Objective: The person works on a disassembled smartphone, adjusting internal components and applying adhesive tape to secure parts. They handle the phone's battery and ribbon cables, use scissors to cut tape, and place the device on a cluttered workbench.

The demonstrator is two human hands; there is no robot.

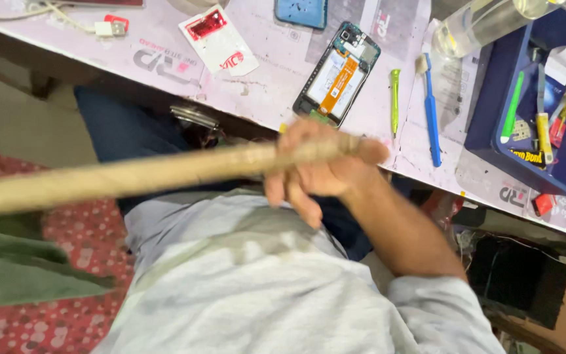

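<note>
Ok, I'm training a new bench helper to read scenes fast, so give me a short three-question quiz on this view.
1. True or false: the person's right hand grips the long tan wooden stick.
2. What lies right of the opened black phone with the orange ribbon cable: A) thin green screwdriver, B) a hammer, C) a mug?
3. Fill in: the blue-handled brush lies on the ____ bench mat, beside the dark blue plastic tool tray.

Key: 1 true; 2 A; 3 pink.
</note>
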